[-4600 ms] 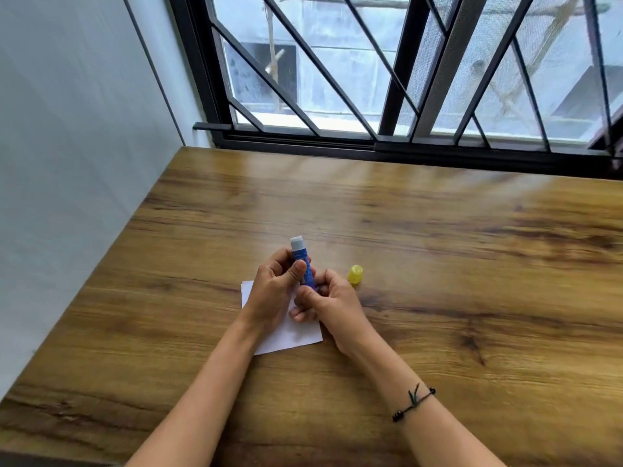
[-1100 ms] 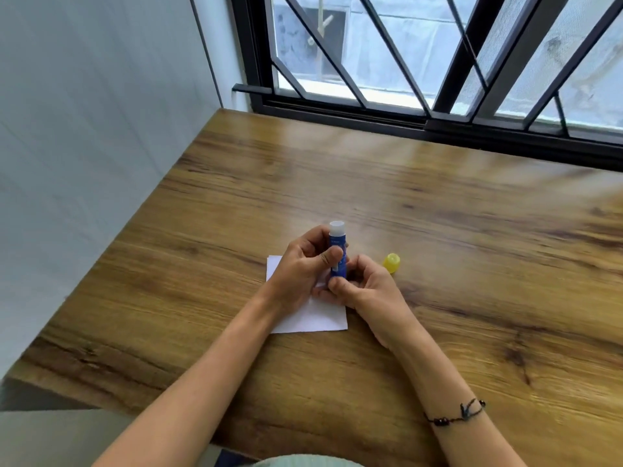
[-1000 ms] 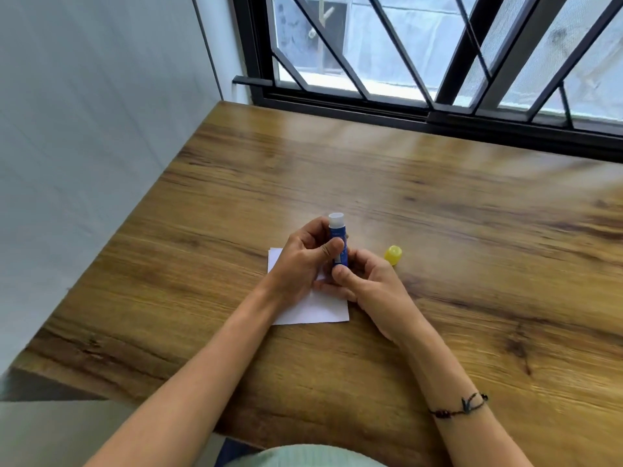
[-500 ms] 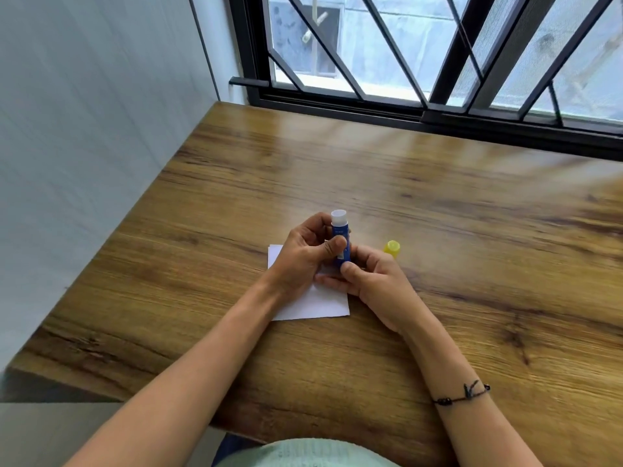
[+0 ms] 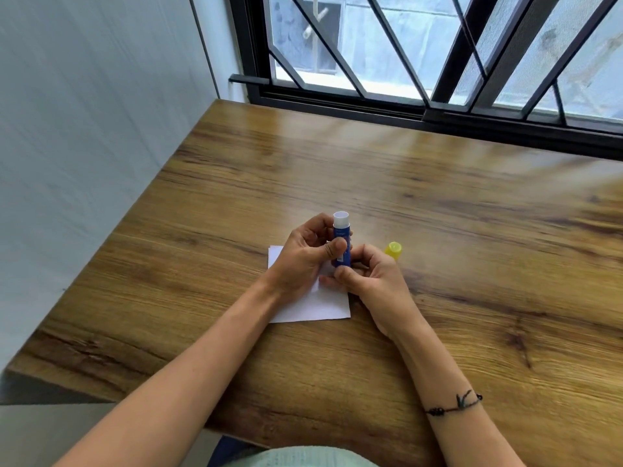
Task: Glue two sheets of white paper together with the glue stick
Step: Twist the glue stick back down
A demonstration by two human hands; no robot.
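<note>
Two hands at work: both meet over the paper, and the step in hand looks like winding the glue up out of its tube before any is spread.
Paper: white sheets (image 5: 312, 308) lie flat on the wooden table (image 5: 438, 203) under the hands; only one outline shows, with a top-left corner peeking out past the left wrist, so whether two sheets are stacked cannot be told.
Left hand: the left hand (image 5: 305, 261) wraps the tube's barrel, thumb pressed across its front, fingers curled behind it.
Glue stick: the glue stick (image 5: 342, 239) stands upright above the paper, blue body with a pale open top; no glue is seen rising past the rim.
Right hand: the right hand (image 5: 367, 278) pinches the bottom of the tube with thumb and curled fingers, at the twist base by the look of it.
Cap: the yellow cap (image 5: 393, 250) sits on the table just beside the right hand, off the paper.
Doing it well: the left hand should hold the barrel steady while the right turns the base a little at a time, raising only a short stub, since a long one would likely smear or snap.
Next care: the paper will want pinning with one hand when spreading starts, as thin sheets tend to slide and wrinkle.
</note>
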